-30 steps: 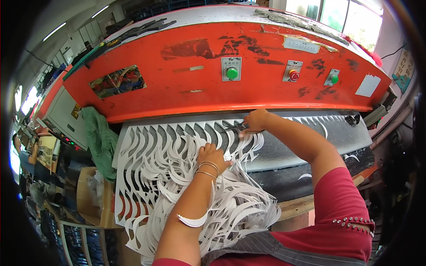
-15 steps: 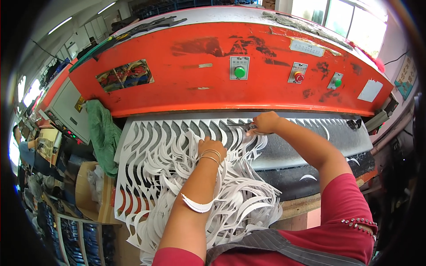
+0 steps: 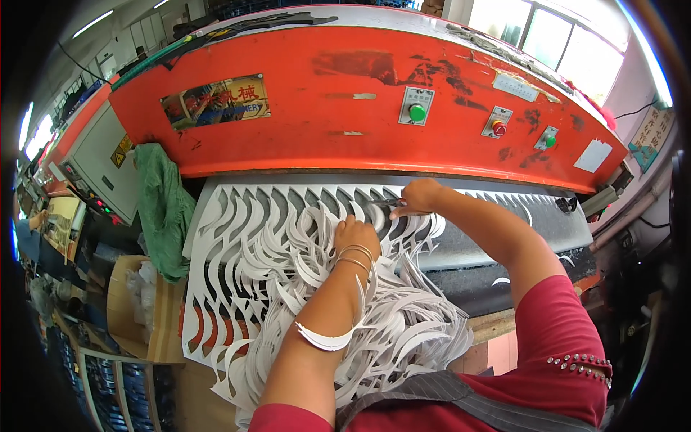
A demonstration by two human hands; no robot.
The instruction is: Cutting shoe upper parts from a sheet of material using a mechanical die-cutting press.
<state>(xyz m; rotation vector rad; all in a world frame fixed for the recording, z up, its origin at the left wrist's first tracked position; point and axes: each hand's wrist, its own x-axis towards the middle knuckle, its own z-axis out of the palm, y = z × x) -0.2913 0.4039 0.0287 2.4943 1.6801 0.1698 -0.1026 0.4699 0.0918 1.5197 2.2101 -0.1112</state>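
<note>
The right hand (image 3: 419, 198) is closed around the scissors (image 3: 392, 204), and their blades are pointed to the left. The left hand (image 3: 355, 236) is bent over the heap of thin white curved strips (image 3: 410, 331); whether any are pinched under it cannot be told. The white sheet (image 3: 204, 218), full of moon-shaped holes, is spread on the grey press bed (image 3: 475, 234), in front of the big red press (image 3: 309, 147). The strips are piled up and hung over the front. One curved scrap (image 3: 327, 341) is laid across the left forearm (image 3: 317, 324).

A finger could be nicked, as the blades are held near the left hand and might slip if the sheet slid. The thin strips could be torn or tangled if they were pulled hard. The sheet might also be dragged down by the weight of the heap.

Since a second ago, the left hand has been brought nearer to the right one, and its thumb, once stuck out, is now hidden. The scissors are more blurred. The scrap is still carried on the forearm.
</note>
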